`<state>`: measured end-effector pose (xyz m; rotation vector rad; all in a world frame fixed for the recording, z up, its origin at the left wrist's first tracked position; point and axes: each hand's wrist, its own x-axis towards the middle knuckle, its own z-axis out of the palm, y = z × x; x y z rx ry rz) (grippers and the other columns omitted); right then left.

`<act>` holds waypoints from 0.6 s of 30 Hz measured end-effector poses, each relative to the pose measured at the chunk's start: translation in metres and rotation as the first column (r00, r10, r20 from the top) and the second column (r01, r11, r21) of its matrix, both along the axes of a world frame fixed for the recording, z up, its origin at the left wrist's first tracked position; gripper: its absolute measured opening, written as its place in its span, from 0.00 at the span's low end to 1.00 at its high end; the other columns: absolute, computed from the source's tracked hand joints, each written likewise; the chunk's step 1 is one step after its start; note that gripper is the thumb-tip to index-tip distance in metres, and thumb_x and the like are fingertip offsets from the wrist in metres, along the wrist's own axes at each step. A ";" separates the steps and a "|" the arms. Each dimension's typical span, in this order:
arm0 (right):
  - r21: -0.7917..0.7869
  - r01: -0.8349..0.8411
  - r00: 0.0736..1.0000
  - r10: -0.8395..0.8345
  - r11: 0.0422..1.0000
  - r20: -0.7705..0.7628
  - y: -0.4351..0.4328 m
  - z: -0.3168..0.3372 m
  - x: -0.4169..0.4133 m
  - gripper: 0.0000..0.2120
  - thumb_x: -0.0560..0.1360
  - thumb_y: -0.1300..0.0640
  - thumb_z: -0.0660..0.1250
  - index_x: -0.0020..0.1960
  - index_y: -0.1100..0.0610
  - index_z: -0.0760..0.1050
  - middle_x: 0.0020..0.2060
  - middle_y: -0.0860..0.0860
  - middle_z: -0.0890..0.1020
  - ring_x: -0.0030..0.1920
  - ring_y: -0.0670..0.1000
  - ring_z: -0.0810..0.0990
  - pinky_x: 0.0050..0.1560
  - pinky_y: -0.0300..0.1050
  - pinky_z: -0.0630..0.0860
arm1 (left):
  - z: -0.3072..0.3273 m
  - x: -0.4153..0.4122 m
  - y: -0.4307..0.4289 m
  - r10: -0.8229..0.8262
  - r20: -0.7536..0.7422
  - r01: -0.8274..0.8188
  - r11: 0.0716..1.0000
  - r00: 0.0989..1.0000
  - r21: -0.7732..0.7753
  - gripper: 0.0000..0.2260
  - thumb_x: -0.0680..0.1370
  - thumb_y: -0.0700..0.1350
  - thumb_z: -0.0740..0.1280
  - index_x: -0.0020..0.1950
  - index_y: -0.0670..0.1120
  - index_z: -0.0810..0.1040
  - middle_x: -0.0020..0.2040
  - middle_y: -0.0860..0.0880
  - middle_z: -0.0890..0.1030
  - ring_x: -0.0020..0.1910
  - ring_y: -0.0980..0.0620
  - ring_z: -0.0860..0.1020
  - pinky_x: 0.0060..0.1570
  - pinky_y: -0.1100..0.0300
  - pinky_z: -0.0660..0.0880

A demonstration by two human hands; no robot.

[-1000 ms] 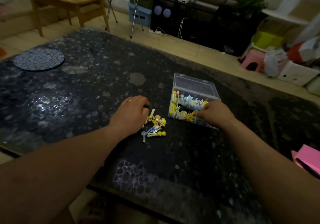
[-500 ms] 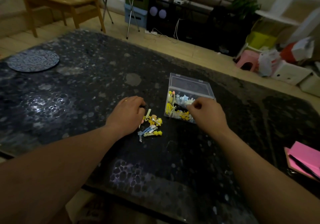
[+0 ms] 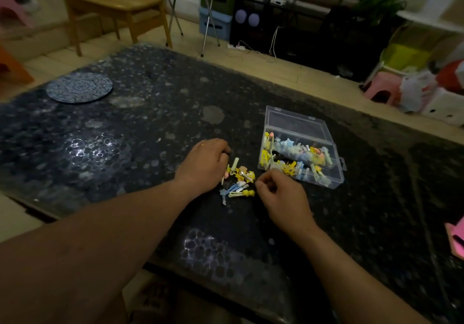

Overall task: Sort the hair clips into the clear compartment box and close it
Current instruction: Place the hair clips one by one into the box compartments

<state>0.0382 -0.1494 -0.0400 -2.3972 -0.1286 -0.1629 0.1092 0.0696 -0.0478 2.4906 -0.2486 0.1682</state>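
1. Where our two forearms meet on the dark, pebbled table (image 3: 125,135), a small loose pile of clips (image 3: 238,180) lies on the tabletop. They are mostly yellow, with a few blue and pale ones.
2. Our left hand (image 3: 203,163) rests knuckles-up against the left side of the pile. Its fingers are curled down and close together, with the tips hidden under the hand, so we cannot tell whether they pinch anything. A small ring (image 3: 202,145) glints on one finger.
3. Our right hand (image 3: 278,198) sits just right of the pile, near the closest corner of the box. Its fingers are curled in, and the thumb and forefinger are drawn toward each other at the pile's edge. We cannot tell whether a clip is between them.
4. The clear box (image 3: 336,180) stands just right of the pile and a little farther away, with its lid (image 3: 296,120) folded back flat on the far side. Its compartments already hold clips: yellow ones at the left end, blue star shapes and pale ones along the middle, and more yellow in the near row.
5. A round patterned mat (image 3: 79,87) lies far left on the table, well apart from the hands. A pink item (image 3: 455,238) juts in at the right edge.
6. Beyond the table are a wooden chair (image 3: 113,2) and a pink stool (image 3: 381,89). Any print on the packages around them is too blurred for us to read.
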 end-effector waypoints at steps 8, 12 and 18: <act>-0.173 -0.040 0.999 0.042 0.984 0.006 0.011 0.007 0.018 0.09 0.81 0.41 0.70 0.58 0.42 0.80 0.41 0.42 0.80 0.41 0.41 0.78 0.40 0.45 0.76 | 0.003 -0.002 0.002 0.089 -0.094 -0.104 0.979 0.992 -0.176 0.15 0.82 0.48 0.55 0.60 0.52 0.80 0.60 0.53 0.82 0.59 0.53 0.78 0.61 0.49 0.76; -0.268 -0.085 0.995 0.096 0.959 0.028 0.019 0.009 0.023 0.07 0.81 0.45 0.70 0.57 0.44 0.82 0.43 0.42 0.76 0.43 0.44 0.76 0.40 0.44 0.72 | 0.006 -0.002 0.001 0.086 -0.077 -0.098 0.981 0.993 -0.169 0.14 0.83 0.46 0.56 0.58 0.50 0.81 0.58 0.52 0.82 0.57 0.53 0.78 0.59 0.50 0.76; -0.372 -0.107 0.988 0.142 0.922 0.067 0.024 0.017 0.018 0.06 0.81 0.49 0.70 0.48 0.49 0.75 0.44 0.46 0.75 0.43 0.50 0.76 0.42 0.52 0.77 | 0.005 -0.002 -0.002 0.068 -0.037 -0.073 0.985 0.997 -0.154 0.13 0.83 0.45 0.57 0.57 0.49 0.81 0.57 0.51 0.82 0.58 0.52 0.77 0.60 0.51 0.75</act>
